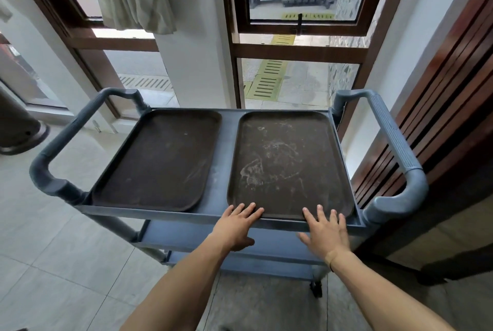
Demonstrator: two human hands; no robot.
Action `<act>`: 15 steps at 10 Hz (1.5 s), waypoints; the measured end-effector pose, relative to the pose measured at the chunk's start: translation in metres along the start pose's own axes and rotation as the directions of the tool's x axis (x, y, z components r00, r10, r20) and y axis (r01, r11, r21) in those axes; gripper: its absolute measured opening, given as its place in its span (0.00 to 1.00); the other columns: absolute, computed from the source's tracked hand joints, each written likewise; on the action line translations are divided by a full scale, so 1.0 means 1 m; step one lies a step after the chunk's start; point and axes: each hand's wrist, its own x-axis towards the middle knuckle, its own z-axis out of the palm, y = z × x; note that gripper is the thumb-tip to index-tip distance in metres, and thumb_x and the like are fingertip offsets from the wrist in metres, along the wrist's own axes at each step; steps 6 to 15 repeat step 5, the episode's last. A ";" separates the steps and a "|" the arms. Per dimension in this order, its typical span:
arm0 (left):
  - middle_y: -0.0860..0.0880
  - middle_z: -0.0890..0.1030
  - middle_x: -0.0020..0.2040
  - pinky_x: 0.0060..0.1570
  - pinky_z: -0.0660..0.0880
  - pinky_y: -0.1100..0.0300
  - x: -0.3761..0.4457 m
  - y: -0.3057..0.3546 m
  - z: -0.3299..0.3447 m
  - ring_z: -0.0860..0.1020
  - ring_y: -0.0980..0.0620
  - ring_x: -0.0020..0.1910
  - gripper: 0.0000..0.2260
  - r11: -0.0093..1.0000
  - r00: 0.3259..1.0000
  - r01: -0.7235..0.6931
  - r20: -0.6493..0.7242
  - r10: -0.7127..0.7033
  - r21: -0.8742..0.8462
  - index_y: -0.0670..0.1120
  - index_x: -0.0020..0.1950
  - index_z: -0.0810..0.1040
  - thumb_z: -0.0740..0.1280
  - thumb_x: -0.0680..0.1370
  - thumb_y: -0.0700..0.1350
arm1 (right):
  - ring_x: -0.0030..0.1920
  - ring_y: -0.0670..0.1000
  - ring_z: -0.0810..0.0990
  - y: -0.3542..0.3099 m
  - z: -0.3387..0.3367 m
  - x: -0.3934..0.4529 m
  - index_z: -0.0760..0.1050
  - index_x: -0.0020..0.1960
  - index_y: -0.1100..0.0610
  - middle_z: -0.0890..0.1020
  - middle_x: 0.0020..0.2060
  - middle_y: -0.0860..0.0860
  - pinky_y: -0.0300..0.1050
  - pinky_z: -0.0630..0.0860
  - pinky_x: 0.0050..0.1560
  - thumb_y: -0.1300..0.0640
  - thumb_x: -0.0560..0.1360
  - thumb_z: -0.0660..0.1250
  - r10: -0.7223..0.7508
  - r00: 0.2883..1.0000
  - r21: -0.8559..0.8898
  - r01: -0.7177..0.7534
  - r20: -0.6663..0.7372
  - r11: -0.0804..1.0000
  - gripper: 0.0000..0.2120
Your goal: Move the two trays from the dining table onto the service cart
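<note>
Two unlabelled brown trays (290, 162) side by side on cart (224, 214), open hands (236, 226) at near rim

2 bare forearms, no sleeves visible; thin dark band at wrist of right hand (326, 234).

Both bare forearms are reaching forward, roughly parallel to each other. The left hand (236, 226) is lying palm down with fingers stretched flat and thumb tucked underneath. The right hand (326, 233) is doing the same, fingers spread loosely, thumb sticking out to the side, nothing gripped.
</note>
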 end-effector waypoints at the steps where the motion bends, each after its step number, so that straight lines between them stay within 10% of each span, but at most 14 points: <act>1: 0.51 0.47 0.83 0.78 0.47 0.46 -0.006 -0.008 -0.005 0.47 0.46 0.81 0.39 0.999 0.999 -0.024 0.027 0.025 -0.030 0.58 0.81 0.44 0.66 0.79 0.57 | 0.77 0.64 0.54 -0.008 -0.005 -0.002 0.48 0.80 0.45 0.54 0.79 0.56 0.63 0.50 0.74 0.31 0.77 0.49 0.018 1.000 0.030 -0.018 0.017 0.999 0.36; 5: 0.52 0.46 0.83 0.78 0.48 0.43 -0.055 -0.112 -0.012 0.45 0.48 0.81 0.39 0.998 0.999 -0.021 -0.045 0.018 -0.059 0.60 0.81 0.49 0.66 0.76 0.64 | 0.77 0.58 0.57 -0.118 -0.042 0.006 0.53 0.78 0.40 0.56 0.79 0.50 0.65 0.55 0.72 0.32 0.78 0.51 -0.106 0.990 0.169 0.089 0.094 0.982 0.32; 15: 0.52 0.46 0.83 0.78 0.48 0.43 -0.055 -0.112 -0.012 0.45 0.48 0.81 0.39 0.998 0.999 -0.021 -0.045 0.018 -0.059 0.60 0.81 0.49 0.66 0.76 0.64 | 0.77 0.58 0.57 -0.118 -0.042 0.006 0.53 0.78 0.40 0.56 0.79 0.50 0.65 0.55 0.72 0.32 0.78 0.51 -0.106 0.990 0.169 0.089 0.094 0.982 0.32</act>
